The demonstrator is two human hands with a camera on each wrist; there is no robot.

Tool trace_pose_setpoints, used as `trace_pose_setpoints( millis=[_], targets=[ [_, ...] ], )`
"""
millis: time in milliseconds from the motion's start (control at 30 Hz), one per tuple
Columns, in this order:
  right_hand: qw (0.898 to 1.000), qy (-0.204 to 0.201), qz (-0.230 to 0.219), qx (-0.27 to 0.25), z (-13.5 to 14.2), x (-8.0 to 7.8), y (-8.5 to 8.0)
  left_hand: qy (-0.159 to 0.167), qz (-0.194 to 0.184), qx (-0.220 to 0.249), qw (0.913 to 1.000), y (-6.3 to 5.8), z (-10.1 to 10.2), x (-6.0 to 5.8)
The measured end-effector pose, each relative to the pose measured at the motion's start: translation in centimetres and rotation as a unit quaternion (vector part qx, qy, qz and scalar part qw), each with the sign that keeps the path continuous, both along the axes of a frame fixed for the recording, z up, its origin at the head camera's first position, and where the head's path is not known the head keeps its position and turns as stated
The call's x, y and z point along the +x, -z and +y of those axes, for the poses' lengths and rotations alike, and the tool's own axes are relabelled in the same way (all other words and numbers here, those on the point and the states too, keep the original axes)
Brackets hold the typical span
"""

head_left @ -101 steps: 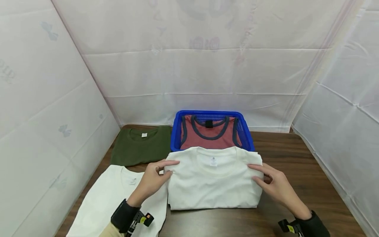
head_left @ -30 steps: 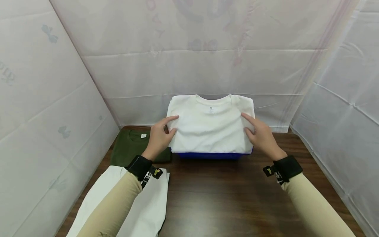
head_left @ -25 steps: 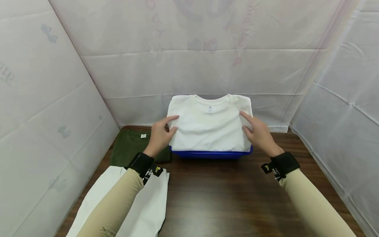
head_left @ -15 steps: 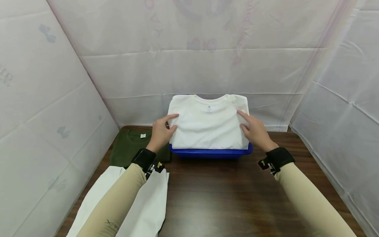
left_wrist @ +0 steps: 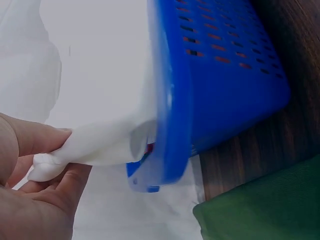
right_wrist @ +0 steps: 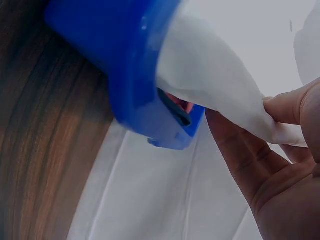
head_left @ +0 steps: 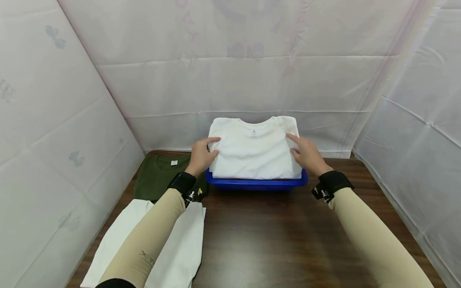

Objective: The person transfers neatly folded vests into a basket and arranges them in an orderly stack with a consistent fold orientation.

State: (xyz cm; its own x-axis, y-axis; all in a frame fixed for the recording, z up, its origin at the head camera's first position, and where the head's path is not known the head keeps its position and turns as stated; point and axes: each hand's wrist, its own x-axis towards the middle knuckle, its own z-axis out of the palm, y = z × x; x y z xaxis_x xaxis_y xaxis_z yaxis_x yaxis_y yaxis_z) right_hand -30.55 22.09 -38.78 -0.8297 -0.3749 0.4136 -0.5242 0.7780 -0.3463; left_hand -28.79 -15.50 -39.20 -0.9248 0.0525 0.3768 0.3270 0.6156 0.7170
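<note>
A folded white T-shirt point(head_left: 253, 156) lies over the mouth of a blue plastic basket point(head_left: 257, 185), neckline toward the back wall. My left hand point(head_left: 202, 155) pinches its left side between thumb and fingers; in the left wrist view the cloth bunches in that grip beside the basket rim point(left_wrist: 172, 100). On the opposite side my right hand point(head_left: 306, 154) pinches the shirt the same way, and the right wrist view shows the white fabric point(right_wrist: 215, 75) between thumb and fingers. Under the shirt, a sliver of red cloth with a dark edge point(right_wrist: 177, 110) shows inside the basket.
A folded dark green T-shirt point(head_left: 155, 180) lies left of the basket, behind my left forearm. Nearer me is another folded white shirt point(head_left: 180, 248), partly covered by that arm. White sheeting point(head_left: 230, 80) walls the brown wooden table point(head_left: 273, 240) at the back and sides.
Both hands have carried the white T-shirt from the table in front of the basket forward and over it, hiding the red tank top. Lately it has shifted slightly inward and lower against the rim.
</note>
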Motion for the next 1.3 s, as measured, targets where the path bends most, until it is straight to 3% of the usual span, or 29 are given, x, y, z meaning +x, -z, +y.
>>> trace_pose_setpoints(
  millis=[333,567,933,1300],
  targets=[
    [0.997,0.020,-0.077,0.020,-0.9,-0.4,1.4,-0.027,-0.066,-0.034,0.9969,1.5,0.4,-0.8],
    [0.988,0.052,-0.139,0.029,-1.2,-0.3,1.8,-0.019,-0.079,-0.086,0.9930,2.1,0.4,-0.9],
    [0.987,0.058,-0.136,0.063,-0.6,-0.2,2.3,-0.002,-0.085,-0.127,0.9882,2.9,0.4,-0.9],
    [0.985,0.064,-0.155,0.049,0.4,0.1,2.8,-0.009,-0.069,-0.205,0.9763,3.3,0.0,-0.7]
  ],
)
